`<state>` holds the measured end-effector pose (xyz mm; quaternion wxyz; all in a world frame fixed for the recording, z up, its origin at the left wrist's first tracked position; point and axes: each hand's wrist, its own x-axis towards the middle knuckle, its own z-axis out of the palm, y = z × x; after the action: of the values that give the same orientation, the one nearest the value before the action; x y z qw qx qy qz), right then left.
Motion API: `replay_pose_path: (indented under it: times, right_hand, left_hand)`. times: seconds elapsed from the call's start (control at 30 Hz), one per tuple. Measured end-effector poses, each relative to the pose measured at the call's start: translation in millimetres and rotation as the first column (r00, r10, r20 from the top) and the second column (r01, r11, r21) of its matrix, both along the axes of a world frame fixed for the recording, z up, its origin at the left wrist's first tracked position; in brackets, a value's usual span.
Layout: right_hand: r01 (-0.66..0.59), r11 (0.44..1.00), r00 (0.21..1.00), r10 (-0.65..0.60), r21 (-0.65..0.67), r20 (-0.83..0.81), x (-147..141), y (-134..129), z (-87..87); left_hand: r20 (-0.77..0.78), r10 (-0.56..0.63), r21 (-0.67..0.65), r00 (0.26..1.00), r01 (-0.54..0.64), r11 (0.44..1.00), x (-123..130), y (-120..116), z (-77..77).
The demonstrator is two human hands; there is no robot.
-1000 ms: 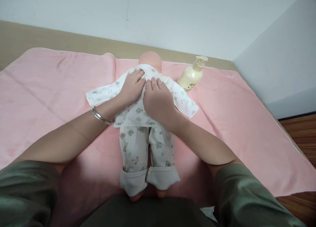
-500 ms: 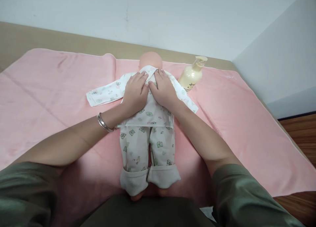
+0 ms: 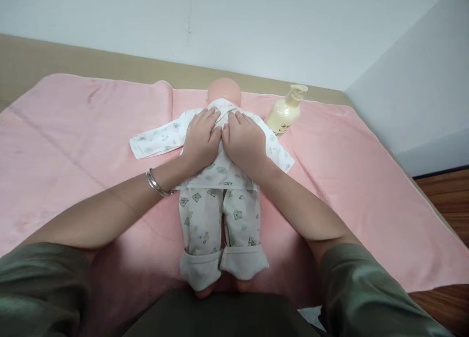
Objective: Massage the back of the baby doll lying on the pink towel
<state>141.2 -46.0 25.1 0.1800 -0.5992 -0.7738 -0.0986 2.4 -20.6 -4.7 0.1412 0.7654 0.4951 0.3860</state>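
A baby doll (image 3: 224,87) lies with its bald head toward the wall and its feet toward me; no face shows. It wears a white printed top (image 3: 223,173) and matching trousers (image 3: 205,220) with turned-up cuffs. My left hand (image 3: 202,137) rests flat on the left side of the upper torso, fingers pointing to the head. On the right side lies my right hand (image 3: 246,140), also flat, its thumb beside the left thumb. Both palms touch the cloth and grasp nothing. The doll's hands are hidden in the sleeves.
A cream pump bottle (image 3: 284,115) leans to the right by the doll's right-side sleeve. Under everything spreads a pink blanket (image 3: 366,195) on a tan surface (image 3: 91,57). A white wall (image 3: 256,29) rises behind, and wooden flooring (image 3: 445,200) shows at right.
My right hand has shifted slightly, its fingers turning inward toward the middle of the doll's upper torso. My left hand stays nearly in place.
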Motion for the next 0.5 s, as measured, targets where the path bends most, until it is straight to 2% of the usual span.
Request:
replay_pose_path:
  times: [0.13, 0.23, 0.37, 0.5]
  right_hand:
    - [-0.045, 0.999, 0.992, 0.044, 0.004, 0.122, -13, -27, 2.4]
    - [-0.063, 0.997, 0.995, 0.066, -0.04, 0.073, -17, -32, 3.7]
    - [-0.146, 0.975, 0.986, 0.13, -0.168, -0.105, -5, -1, 4.5]
    - [-0.108, 0.961, 0.961, 0.037, -0.253, -0.273, 16, 36, 3.9]
  left_hand:
    - [0.076, -0.002, -0.031, 0.997, 0.005, 1.0, -2, 4, 3.1]
    - [0.133, -0.006, -0.096, 0.991, 0.019, 0.995, -5, 12, 8.3]
    - [0.165, 0.031, -0.142, 0.986, -0.008, 0.99, -7, 16, 8.1]
    - [0.024, 0.017, -0.061, 1.0, -0.015, 0.998, 0, 1, 3.2]
